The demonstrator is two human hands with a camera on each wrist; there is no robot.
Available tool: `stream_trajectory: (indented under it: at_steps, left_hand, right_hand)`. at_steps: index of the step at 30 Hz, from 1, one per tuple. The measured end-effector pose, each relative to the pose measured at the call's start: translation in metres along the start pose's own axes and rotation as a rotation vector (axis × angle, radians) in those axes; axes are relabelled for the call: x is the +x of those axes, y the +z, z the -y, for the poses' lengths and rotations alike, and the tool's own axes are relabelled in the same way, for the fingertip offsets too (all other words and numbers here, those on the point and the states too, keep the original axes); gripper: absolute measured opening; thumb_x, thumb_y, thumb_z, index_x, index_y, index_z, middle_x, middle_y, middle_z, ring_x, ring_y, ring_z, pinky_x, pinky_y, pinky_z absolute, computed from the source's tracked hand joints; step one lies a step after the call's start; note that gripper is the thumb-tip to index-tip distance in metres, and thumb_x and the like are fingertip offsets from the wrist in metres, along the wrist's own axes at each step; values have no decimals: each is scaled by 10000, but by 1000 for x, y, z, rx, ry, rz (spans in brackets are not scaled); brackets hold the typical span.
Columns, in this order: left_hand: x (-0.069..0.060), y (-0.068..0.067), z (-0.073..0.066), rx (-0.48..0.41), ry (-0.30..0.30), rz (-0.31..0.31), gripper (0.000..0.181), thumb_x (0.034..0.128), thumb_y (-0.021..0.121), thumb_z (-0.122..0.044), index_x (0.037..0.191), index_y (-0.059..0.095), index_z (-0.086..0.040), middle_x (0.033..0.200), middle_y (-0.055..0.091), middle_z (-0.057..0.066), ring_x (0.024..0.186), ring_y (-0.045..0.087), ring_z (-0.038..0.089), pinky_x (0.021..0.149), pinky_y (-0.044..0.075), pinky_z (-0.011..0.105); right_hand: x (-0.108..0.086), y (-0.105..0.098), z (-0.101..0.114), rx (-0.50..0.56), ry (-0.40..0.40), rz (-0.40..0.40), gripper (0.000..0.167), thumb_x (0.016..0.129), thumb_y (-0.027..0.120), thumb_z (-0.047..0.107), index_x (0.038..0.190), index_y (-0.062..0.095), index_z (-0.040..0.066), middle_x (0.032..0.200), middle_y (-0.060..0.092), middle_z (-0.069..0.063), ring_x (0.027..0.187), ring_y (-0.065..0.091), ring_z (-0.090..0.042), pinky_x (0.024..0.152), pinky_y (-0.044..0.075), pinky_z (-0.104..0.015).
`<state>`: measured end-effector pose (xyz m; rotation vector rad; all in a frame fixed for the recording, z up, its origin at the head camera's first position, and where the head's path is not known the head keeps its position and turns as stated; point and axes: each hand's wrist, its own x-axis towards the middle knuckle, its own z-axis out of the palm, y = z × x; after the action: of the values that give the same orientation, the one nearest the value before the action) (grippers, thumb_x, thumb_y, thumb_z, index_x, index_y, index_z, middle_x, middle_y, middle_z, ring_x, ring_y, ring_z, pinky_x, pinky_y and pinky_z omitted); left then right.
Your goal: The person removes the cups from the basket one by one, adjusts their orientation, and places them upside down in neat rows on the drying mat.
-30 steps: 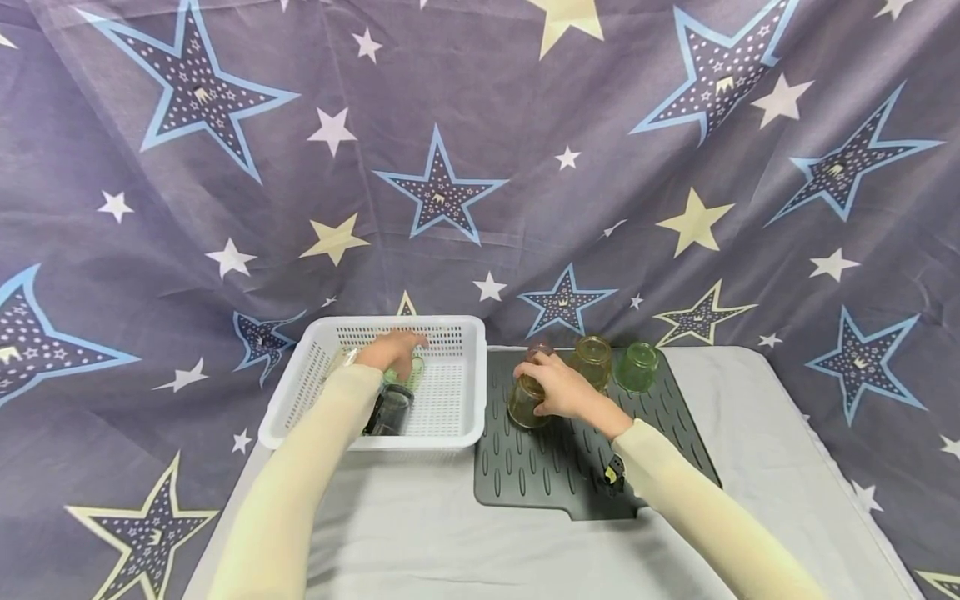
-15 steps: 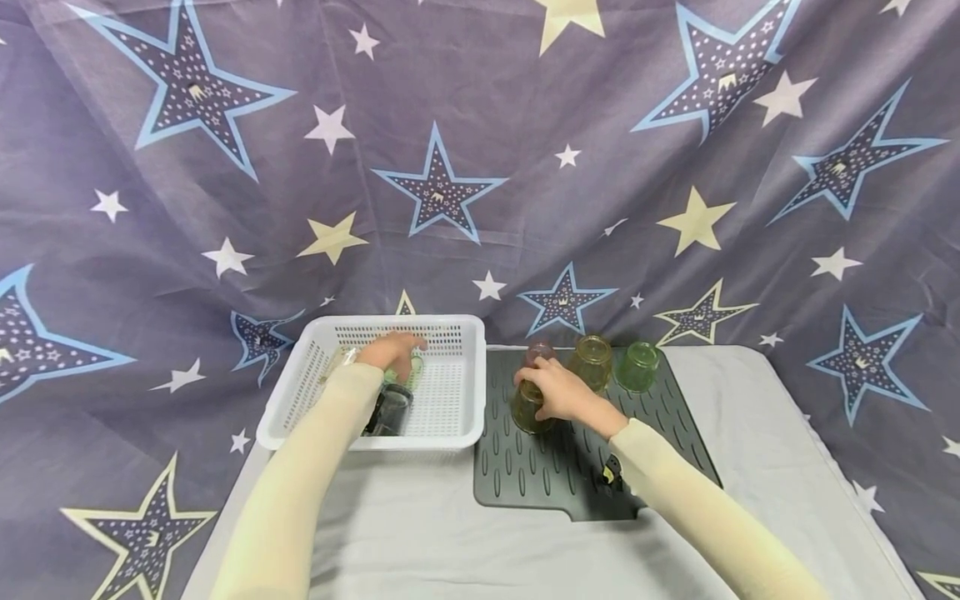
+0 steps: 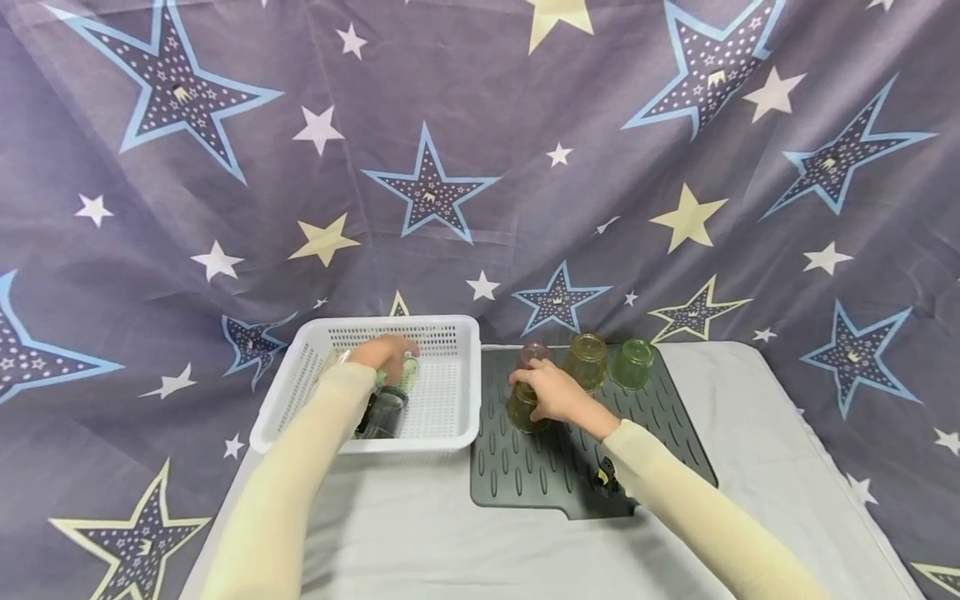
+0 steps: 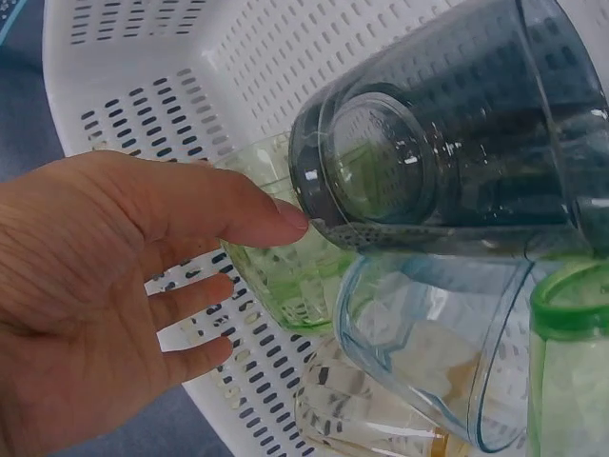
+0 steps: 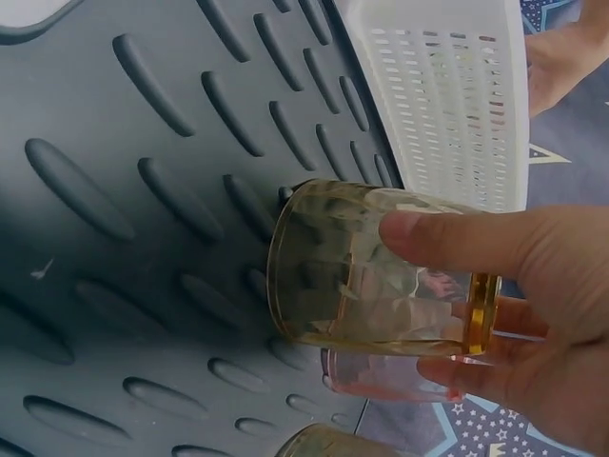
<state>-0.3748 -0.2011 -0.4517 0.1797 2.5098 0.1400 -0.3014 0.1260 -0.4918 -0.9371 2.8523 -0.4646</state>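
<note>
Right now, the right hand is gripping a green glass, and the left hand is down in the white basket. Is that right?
Not quite: the right hand is gripping an amber glass, not a green one, as the right wrist view shows. The left hand is indeed down in the white basket.

Left sleeve (image 3: 277, 483) and right sleeve (image 3: 701, 504), both pale cream.
Long and plain, they end behind the bare left hand (image 3: 384, 354) and right hand (image 3: 558, 392); beside the right cuff (image 3: 621, 437) is a small black piece (image 3: 608, 472) with yellow mark.
</note>
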Motion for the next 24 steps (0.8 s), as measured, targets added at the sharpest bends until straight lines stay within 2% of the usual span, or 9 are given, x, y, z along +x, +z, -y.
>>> stream_trajectory:
  at_steps: [2,5,8,12,16,22,24]
  left_hand:
    - [-2,0,2,35,17,-6,948,668,589,225,1514,469,-187,1583,406,186,1198,534,303,626,550,278]
    - [-4,0,3,93,53,-35,902,666,630,197,1486,499,-157,1550,446,192,1246,537,317,763,579,334]
    - [-3,1,5,103,60,-60,874,673,664,174,1472,515,-149,1521,482,185,1256,548,323,869,574,382]
    - [0,6,7,68,35,-73,884,681,671,163,1484,509,-168,1524,486,178,1214,550,308,868,565,395]
    - [6,9,7,92,32,-90,888,693,700,120,1504,492,-176,1543,468,177,1207,523,290,888,546,394]
    - [16,11,5,82,27,-89,882,715,749,80,1515,473,-170,1537,473,174,1112,521,271,783,511,373]
    - [18,12,4,67,21,-92,889,720,761,75,1522,465,-172,1544,465,174,1128,537,275,783,531,377]
  right_hand:
    - [1,0,0,2,-6,-3,662,702,931,93,1305,660,130,1285,625,-167,1174,588,-374,902,571,-508]
    - [0,1,0,8,-3,-9,667,696,934,90,1304,661,122,1280,621,-177,1171,588,-380,904,569,-514]
    - [0,2,-1,11,-3,-19,667,690,938,90,1299,667,121,1277,623,-175,1181,586,-378,913,569,-509]
    - [1,3,-2,11,-6,-20,658,689,939,95,1289,672,134,1243,629,-157,1151,592,-354,894,578,-489]
    - [1,4,-2,5,-5,-16,650,691,940,104,1281,673,152,1238,631,-148,1142,594,-348,877,581,-483]
    - [2,3,-2,14,-11,-25,639,693,936,88,1275,678,154,1300,632,-164,1200,584,-381,871,583,-497]
    - [2,3,-3,14,-11,-27,637,693,935,84,1272,680,156,1303,633,-165,1207,581,-387,878,582,-501]
